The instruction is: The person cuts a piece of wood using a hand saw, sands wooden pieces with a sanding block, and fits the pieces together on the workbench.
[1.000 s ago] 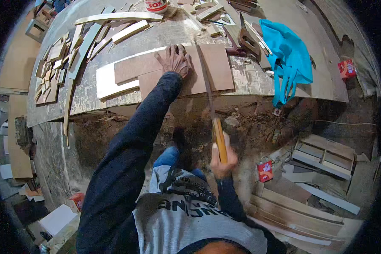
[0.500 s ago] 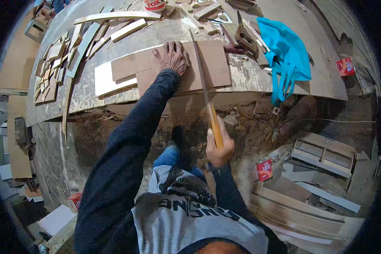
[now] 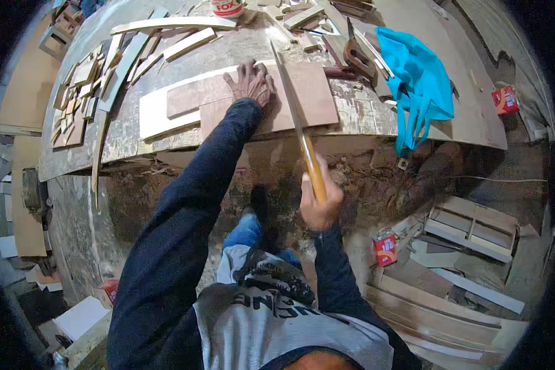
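Note:
My right hand (image 3: 322, 196) is wrapped round the yellow-brown handle of a hand saw (image 3: 293, 105). The long, narrow blade points away from me and lies across a brown wooden board (image 3: 310, 92). My left hand (image 3: 251, 85) presses down on that board, left of the blade, with its fingers spread. Under my left hand and further left lie a second brown strip (image 3: 194, 97) and a white board (image 3: 151, 114). The boards rest near the front edge of a worn work table (image 3: 120, 140).
Wood offcuts (image 3: 83, 86) lie heaped at the table's left. A turquoise cloth bag (image 3: 416, 74) hangs over the front edge at the right, beside another wooden-handled saw (image 3: 356, 55). A white and red tub (image 3: 227, 7) stands at the back. A wooden frame (image 3: 472, 225) lies below right.
My right hand and the saw have shifted slightly away from me along the board. My left hand stays pressed on the board in the same place.

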`<action>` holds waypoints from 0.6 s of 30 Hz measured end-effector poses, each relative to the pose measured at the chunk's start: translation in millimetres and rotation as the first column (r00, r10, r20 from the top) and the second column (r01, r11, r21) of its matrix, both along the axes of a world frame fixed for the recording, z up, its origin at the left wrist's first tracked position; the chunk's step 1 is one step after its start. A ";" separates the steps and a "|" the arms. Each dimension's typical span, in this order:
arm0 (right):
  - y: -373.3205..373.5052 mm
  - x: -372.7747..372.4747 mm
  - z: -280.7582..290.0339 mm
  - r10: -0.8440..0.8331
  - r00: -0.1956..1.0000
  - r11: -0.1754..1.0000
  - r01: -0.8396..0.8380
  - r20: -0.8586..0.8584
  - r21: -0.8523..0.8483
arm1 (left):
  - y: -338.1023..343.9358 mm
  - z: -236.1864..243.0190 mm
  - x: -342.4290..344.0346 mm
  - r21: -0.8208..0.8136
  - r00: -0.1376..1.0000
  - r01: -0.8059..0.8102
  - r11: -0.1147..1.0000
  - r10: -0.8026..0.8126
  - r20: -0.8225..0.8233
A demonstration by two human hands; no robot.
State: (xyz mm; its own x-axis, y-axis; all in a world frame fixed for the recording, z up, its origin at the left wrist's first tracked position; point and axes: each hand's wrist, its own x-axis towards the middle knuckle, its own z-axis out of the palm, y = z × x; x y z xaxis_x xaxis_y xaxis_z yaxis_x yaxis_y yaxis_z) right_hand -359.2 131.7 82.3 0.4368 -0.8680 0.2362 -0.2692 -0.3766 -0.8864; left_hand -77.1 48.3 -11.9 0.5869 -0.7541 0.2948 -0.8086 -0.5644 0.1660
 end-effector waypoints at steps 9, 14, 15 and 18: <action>13.6 -49.8 12.5 -0.127 0.992 0.991 0.127 -0.007 0.041 | 1.7 5.6 -1.8 0.051 0.997 -0.072 0.996 0.070 0.028; 17.4 -43.1 8.6 -0.048 0.999 0.996 0.046 0.019 0.075 | 0.5 5.5 -3.4 -0.002 0.977 -0.092 0.996 0.091 0.191; 18.9 -41.4 8.5 -0.046 0.999 0.996 0.045 0.017 0.071 | 0.0 8.2 -2.6 0.026 0.989 -0.089 0.996 0.085 0.121; 24.9 -38.4 2.7 -0.082 0.996 0.996 0.082 0.037 0.018 | -1.6 12.1 -1.5 0.072 0.997 -0.067 0.995 0.070 -0.031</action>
